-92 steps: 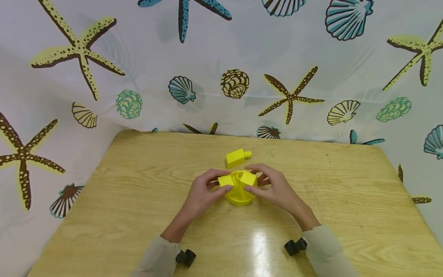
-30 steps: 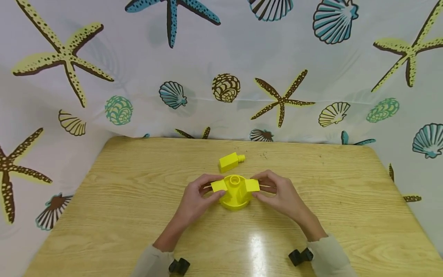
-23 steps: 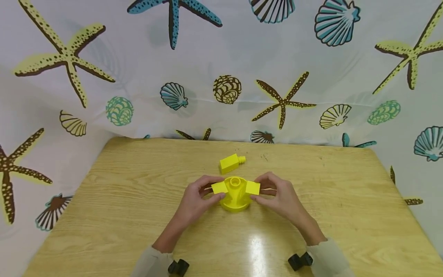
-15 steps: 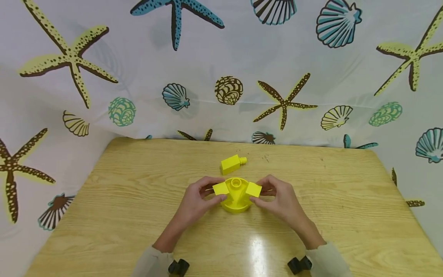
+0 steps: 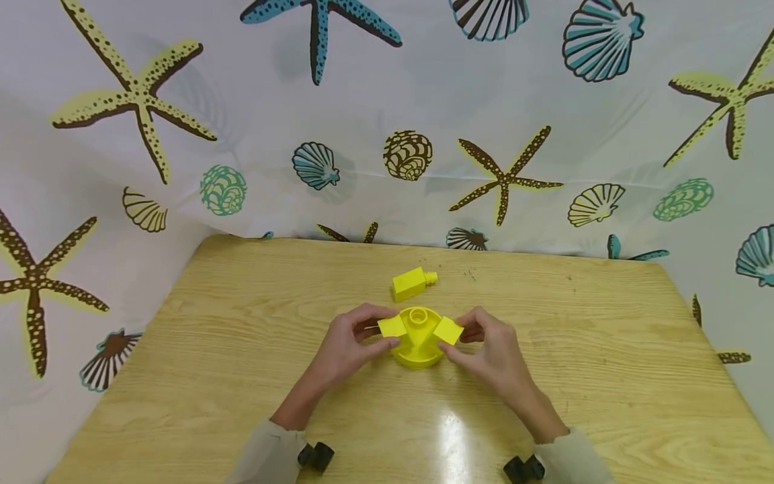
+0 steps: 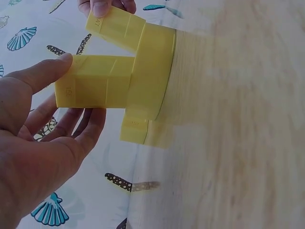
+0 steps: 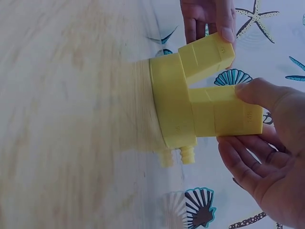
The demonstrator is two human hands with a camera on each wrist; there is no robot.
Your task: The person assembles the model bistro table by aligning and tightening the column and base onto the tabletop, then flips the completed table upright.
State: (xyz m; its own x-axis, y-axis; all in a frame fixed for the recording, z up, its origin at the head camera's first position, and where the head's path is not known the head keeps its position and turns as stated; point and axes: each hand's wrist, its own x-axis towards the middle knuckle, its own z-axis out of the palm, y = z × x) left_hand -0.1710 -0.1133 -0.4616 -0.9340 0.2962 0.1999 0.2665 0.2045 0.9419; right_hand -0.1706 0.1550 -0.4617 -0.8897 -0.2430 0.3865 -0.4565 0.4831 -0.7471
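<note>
Pinching left yellow block (image 5: 393,327) in left hand (image 5: 347,343), right yellow block (image 5: 449,331) in right hand (image 5: 494,351) | against round base (image 5: 417,361), toward far edge of tabletop (image 5: 242,302) | probably light, stiff, smooth; take by flat sides

Behind the table (image 5: 242,390) and along both sides hangs cloth (image 5: 375,94), pale and faintly creased. In the head view its print shows a yellow starfish (image 5: 140,97) at upper left, a blue starfish (image 5: 318,40) cut off on top, a brown starfish (image 5: 503,178) right of centre. Small dark marks (image 5: 469,273) lie toward the table's far edge, bright glare (image 5: 452,437) well nearer
</note>
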